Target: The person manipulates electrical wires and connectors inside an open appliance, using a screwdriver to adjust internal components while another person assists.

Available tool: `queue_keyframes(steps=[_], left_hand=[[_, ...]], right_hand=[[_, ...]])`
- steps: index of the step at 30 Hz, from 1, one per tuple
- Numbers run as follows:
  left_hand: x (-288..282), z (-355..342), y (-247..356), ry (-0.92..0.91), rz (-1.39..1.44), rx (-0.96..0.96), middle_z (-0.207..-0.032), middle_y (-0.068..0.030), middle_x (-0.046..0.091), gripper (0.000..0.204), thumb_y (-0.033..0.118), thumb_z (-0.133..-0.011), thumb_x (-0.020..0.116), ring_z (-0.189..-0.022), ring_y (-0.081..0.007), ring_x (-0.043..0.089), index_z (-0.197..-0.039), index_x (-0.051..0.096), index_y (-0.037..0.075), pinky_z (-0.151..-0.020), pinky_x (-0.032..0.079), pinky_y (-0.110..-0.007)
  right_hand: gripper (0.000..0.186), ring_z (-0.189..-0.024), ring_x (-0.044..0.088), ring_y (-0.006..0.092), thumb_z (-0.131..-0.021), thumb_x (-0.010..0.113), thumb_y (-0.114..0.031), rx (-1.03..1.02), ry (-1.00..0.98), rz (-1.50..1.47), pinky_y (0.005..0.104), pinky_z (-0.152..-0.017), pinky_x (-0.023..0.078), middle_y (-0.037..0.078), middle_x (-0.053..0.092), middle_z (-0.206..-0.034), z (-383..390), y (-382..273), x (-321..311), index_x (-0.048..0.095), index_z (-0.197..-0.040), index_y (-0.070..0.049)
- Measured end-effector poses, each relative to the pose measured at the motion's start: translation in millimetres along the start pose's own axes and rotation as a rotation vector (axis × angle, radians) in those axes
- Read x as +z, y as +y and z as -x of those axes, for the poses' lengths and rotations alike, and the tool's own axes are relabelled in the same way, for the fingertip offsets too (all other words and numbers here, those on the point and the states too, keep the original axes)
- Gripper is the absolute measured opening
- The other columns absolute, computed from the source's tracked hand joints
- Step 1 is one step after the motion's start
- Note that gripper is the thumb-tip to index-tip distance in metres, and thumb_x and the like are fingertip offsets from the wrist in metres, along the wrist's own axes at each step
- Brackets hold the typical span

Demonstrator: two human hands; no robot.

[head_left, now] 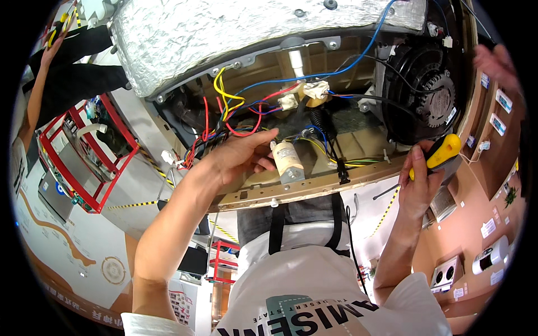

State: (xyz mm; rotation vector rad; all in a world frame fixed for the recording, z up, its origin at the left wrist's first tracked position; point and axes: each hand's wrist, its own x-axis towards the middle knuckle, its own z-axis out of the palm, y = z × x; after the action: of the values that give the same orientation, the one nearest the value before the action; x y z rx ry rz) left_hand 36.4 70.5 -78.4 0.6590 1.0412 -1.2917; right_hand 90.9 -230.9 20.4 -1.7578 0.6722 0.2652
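My left hand (pixel 246 155) is at the front edge of an opened appliance, thumb stretched out and fingers loosely bent. Its fingertips are right beside a white cylindrical capacitor (pixel 287 158), which leans at the metal front rail; whether they touch it I cannot tell. Wires run behind the capacitor's top. In my right hand (pixel 417 182), by the rail's right end, is a screwdriver (pixel 444 152) with a yellow and black handle. Its thin shaft sticks out leftward below the hand, apart from the appliance. Red, yellow and blue wires (pixel 227 98) with white connectors (pixel 288 102) lie inside the cavity.
A foil-covered box (pixel 258 33) spans the far side, and a black round motor (pixel 426 98) fills the right end. Another person's arm (pixel 39 89) is at far left, a blurred hand (pixel 499 67) at far right. A red-framed stand (pixel 84 151) is left.
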Motion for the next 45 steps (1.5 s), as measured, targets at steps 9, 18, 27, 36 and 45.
queue_keyframes(steps=[9,18,27,36,45], left_hand=[[6,-4,-6,-0.102,0.146,0.006,-0.097,-0.0108,0.070,0.027,0.029,-0.096,0.058,-0.085,-0.0203,0.070,-0.105,0.063,0.004,-0.077,0.058,-0.035],[9,0,7,-0.217,0.077,0.045,-0.107,-0.0128,0.068,0.030,0.026,-0.098,0.052,-0.097,-0.0213,0.069,-0.114,0.058,0.000,-0.082,0.056,-0.033],[15,0,9,-0.185,0.034,0.062,-0.107,-0.0123,0.067,0.028,0.024,-0.098,0.052,-0.093,-0.0208,0.069,-0.114,0.058,0.001,-0.080,0.056,-0.033],[25,-7,10,-0.164,-0.028,0.077,-0.103,-0.0113,0.067,0.032,0.030,-0.098,0.051,-0.088,-0.0211,0.068,-0.113,0.059,0.002,-0.080,0.057,-0.034],[26,-21,7,-0.146,0.009,0.092,-0.097,-0.0160,0.067,0.031,0.029,-0.095,0.056,-0.089,-0.0290,0.068,-0.110,0.059,0.002,-0.078,0.057,-0.039]], right_hand=[[0.010,-0.043,0.039,0.0047,-0.091,0.061,-0.007,-0.037,-0.036,-0.008,0.0173,-0.037,0.027,0.001,0.053,-0.066,-2,2,1,0.057,-0.100,-0.004],[0.011,-0.044,0.038,0.0037,-0.091,0.061,-0.008,-0.090,0.007,0.020,0.0172,-0.037,0.025,0.000,0.054,-0.069,0,6,0,0.059,-0.100,-0.004],[0.014,-0.048,0.043,0.0029,-0.090,0.065,-0.012,-0.100,0.022,0.001,0.0162,-0.038,0.027,-0.001,0.054,-0.069,-2,8,-1,0.058,-0.100,-0.005],[0.015,-0.050,0.043,0.0034,-0.090,0.065,-0.011,-0.084,0.002,-0.056,0.0155,-0.041,0.029,-0.001,0.054,-0.070,-8,9,-9,0.056,-0.101,-0.007],[0.016,-0.047,0.042,0.0036,-0.091,0.066,-0.013,-0.178,0.019,-0.046,0.0163,-0.040,0.028,0.000,0.054,-0.069,-16,12,-14,0.057,-0.101,-0.005]])
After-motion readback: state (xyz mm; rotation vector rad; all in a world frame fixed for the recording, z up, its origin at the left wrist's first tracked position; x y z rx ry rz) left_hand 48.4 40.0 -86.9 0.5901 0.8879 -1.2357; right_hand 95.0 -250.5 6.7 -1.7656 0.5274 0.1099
